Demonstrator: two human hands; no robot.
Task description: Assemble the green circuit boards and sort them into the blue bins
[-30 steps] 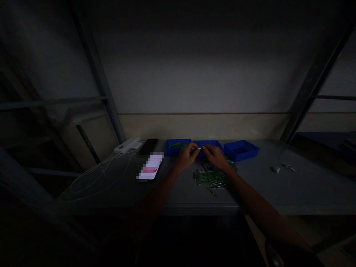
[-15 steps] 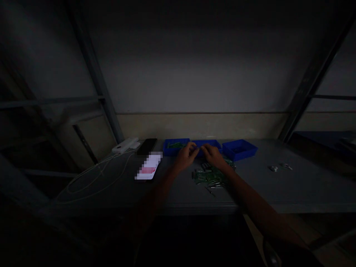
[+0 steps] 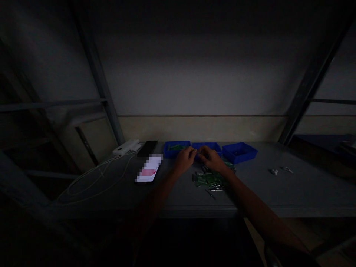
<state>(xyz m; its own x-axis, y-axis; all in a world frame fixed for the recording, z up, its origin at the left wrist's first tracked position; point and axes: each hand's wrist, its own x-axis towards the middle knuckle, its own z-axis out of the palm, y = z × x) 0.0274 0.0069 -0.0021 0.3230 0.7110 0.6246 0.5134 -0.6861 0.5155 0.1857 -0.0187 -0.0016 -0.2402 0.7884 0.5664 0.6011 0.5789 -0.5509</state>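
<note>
My left hand [image 3: 185,159] and my right hand [image 3: 210,158] meet in front of the middle blue bin [image 3: 214,145]. Fingers of both are pinched round something too small and dark to make out. Below my right hand lies a loose pile of green and silvery metal pieces [image 3: 210,180] on the grey table [image 3: 178,196]. The left blue bin [image 3: 168,152] holds some green pieces. At the right, another blue bin [image 3: 239,157] has a few dark things at its bottom.
A lit phone [image 3: 150,168], a dark phone [image 3: 147,148] and a white power strip [image 3: 125,147] with looping cables [image 3: 83,178] lie at the left. Small white items [image 3: 274,172] sit at the right. Metal posts [image 3: 296,111] stand at both sides.
The view has shifted slightly, so the table and bins sit a little lower. My right hand's fingers have closed in toward my left hand and curl further down.
</note>
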